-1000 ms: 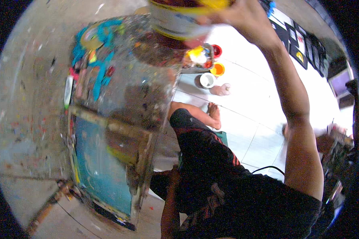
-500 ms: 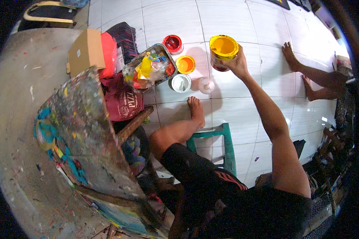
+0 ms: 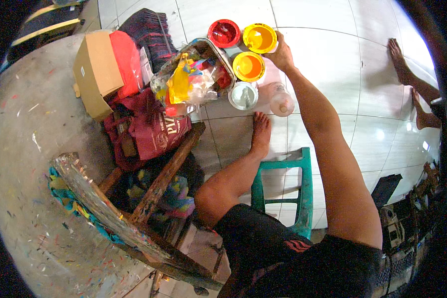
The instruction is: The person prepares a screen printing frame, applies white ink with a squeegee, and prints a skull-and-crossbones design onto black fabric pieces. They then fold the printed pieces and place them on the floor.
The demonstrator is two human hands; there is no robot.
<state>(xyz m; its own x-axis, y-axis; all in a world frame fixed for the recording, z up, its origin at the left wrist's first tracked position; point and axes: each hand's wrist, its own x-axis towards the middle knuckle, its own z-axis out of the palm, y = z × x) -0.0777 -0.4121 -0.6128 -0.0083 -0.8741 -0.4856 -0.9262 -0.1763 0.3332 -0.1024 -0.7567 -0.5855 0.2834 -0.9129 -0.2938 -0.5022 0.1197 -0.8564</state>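
On the pale tiled floor (image 3: 328, 64), beyond the bare foot (image 3: 261, 131), the right hand (image 3: 281, 54) is curled round the side of the yellow pot (image 3: 261, 38), thumb near its rim and fingers along its outer wall; the pot looks upright and lidless, though whether its base bears fully on the tiles I cannot tell; the left hand is out of sight, so its state cannot be told.

The red pot (image 3: 224, 34) is just left of the yellow one, the orange pot (image 3: 248, 67) just nearer the person, the white pot (image 3: 243, 96) next below that; all are open; the tray (image 3: 199, 48), heaped with smeared plastic (image 3: 183, 82), lies close on their left, and a clear bottle (image 3: 282, 102) is beneath the forearm (image 3: 328, 131), to the right of the white pot.

The likeliest trouble, I judge, is a spill: the pots are crowded, so a sideways push on the yellow one could knock the red or orange pot and slop colour across; paint about its rim may make the grip slick, and a slip would tilt it; the arm is at a long reach, so drawing back low might catch the bottle or white pot; the foot is near enough that a careless step forward could tip that white one too.
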